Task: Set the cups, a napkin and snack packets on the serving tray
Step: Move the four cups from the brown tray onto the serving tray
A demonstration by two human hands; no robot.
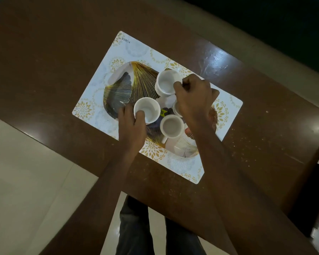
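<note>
Nearest, one cup (171, 128) is being left untouched between the hands on the serving tray (142, 78). A second cup (146, 112) is being gripped at its rim by the left hand (132, 126); farther, a third cup (167, 85) is being pinched by the right hand (193, 102).

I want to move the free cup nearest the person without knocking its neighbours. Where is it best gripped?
Probably pinch the handle of the near cup, coming from the person's side. It stands upright, handle pointing toward the person; the left hand, gripping the left cup, and the right hand, pinching the far cup, crowd its other sides.
</note>
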